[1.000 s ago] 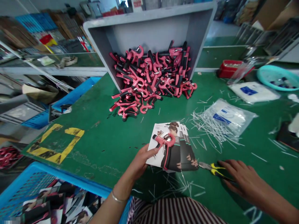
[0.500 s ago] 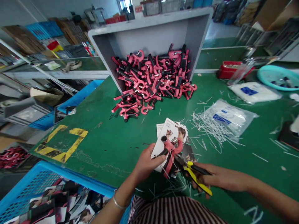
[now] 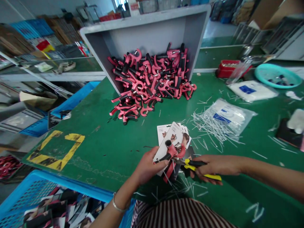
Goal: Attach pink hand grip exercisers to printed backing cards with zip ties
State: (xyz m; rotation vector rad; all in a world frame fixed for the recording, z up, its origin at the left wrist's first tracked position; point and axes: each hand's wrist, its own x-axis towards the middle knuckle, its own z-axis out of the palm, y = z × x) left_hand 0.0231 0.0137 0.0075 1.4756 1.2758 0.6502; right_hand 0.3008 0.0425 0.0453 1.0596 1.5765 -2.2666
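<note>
One card (image 3: 162, 148) and pink tool (image 3: 175, 151) sit pinched together in your left hand (image 3: 147, 167) at lower centre, apparently to steady them for the pliers (image 3: 187, 162) clasped in your right hand (image 3: 209, 166), tips at the tool.

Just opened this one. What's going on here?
At a green table, a person's left hand holds a printed card with a pink-and-black piece on it. The right hand grips yellow-handled pliers, their tips at that piece; whether they are closed is unclear. White strips lie scattered nearby, and more pink pieces spill from a grey bin behind.
</note>
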